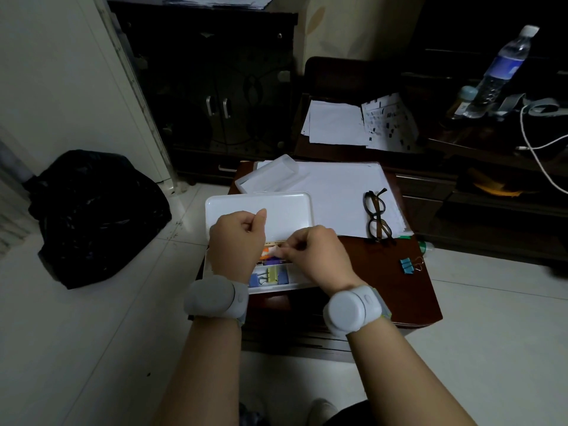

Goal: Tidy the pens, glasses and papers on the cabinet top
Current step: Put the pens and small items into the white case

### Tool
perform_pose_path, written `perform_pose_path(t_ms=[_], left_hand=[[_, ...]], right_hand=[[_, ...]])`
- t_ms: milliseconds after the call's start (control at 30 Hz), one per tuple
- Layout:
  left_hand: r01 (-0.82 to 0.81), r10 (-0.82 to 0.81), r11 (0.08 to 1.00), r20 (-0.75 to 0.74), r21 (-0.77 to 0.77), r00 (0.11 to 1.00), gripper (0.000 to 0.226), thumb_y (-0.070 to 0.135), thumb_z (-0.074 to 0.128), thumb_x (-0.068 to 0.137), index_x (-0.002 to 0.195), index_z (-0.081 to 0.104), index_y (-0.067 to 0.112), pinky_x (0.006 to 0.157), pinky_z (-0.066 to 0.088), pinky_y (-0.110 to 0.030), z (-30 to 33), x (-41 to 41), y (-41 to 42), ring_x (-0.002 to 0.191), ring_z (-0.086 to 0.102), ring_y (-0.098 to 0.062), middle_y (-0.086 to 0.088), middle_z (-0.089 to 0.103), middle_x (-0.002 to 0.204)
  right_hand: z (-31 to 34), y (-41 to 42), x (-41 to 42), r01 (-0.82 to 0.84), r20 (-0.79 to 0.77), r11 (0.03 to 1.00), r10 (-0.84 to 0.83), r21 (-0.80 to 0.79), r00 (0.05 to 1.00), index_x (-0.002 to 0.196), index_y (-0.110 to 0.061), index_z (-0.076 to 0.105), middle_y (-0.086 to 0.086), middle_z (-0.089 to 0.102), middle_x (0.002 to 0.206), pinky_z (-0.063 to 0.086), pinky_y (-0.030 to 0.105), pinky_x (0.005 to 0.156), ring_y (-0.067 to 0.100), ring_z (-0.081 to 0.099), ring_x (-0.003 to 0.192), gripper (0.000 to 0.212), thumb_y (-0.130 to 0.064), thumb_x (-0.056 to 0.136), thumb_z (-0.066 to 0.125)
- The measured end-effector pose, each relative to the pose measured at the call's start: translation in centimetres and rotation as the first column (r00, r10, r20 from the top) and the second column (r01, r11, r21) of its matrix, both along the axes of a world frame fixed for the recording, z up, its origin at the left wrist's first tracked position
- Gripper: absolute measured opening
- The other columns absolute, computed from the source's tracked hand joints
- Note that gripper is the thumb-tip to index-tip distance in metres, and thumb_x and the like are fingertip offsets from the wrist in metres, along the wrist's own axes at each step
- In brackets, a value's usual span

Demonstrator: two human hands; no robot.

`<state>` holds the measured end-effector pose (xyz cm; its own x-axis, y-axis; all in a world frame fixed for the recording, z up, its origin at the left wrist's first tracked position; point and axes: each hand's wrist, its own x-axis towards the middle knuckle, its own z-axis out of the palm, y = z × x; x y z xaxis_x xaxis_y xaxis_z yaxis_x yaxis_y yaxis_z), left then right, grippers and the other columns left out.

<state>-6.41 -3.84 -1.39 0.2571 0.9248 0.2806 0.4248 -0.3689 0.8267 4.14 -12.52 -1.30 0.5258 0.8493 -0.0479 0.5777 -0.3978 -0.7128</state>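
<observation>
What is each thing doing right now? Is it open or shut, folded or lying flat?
Pencil box: open, lid up.
Glasses: lying on the papers, arms folded.
Papers: stacked flat.
Blue binder clip: loose on the cabinet top.
Water bottle: upright, capped.
Left hand: fingers curled, holds nothing visible.
Right hand: pinching something small, unclear what.

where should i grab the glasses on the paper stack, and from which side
Probably pinch the glasses at the bridge between the two lenses, coming from above with the right hand, which is nearer. They lie on the white paper stack, lenses in line toward and away from you and temple arms apparently folded, so the bridge is the narrow, exposed middle and keeps fingers off the lenses.
</observation>
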Motion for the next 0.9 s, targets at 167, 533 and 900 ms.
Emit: perform_pose_path(t_ms=[167,533,900], left_hand=[[0.017,-0.019,0.998,-0.027,-0.06,0.999,0.035,0.04,0.059,0.089,0.072,0.072,0.012,0.074,0.056,-0.041,0.1,0.3,-0.4,0.064,0.065,-0.02,-0.004,0.07,0.063],[0.055,-0.055,0.997,-0.013,-0.049,0.998,0.045,0.036,0.056,0.091,0.069,0.07,-0.001,0.075,0.055,-0.041,0.5,1.1,-1.1,0.063,0.064,-0.03,-0.017,0.067,0.062],[0.035,-0.037,0.998,-0.03,-0.059,0.999,0.045,0.037,0.056,0.091,0.072,0.071,-0.002,0.075,0.055,-0.041,0.6,0.9,-1.0,0.064,0.064,-0.031,-0.018,0.067,0.064]], right_hand=[[0.5,-1.6,2.0,0.121,0.156,0.993,-0.116,-0.018,0.981,0.085,-0.021,0.071,-0.001,0.066,0.087,0.048,0.03,0.073,0.02,0.061,0.088,0.015,-0.035,0.08,0.068],[1.0,-6.1,7.7,0.685,0.401,0.696,-0.576,-0.215,0.712,0.121,0.001,0.044,0.025,0.037,0.13,0.035,0.042,0.099,0.041,0.035,0.121,0.041,-0.01,0.083,0.055],[-0.6,-6.5,8.4,0.692,0.304,0.636,-0.622,-0.342,0.722,0.129,0.004,0.04,0.024,0.031,0.139,0.037,0.042,0.101,0.042,0.039,0.125,0.04,-0.008,0.092,0.047]])
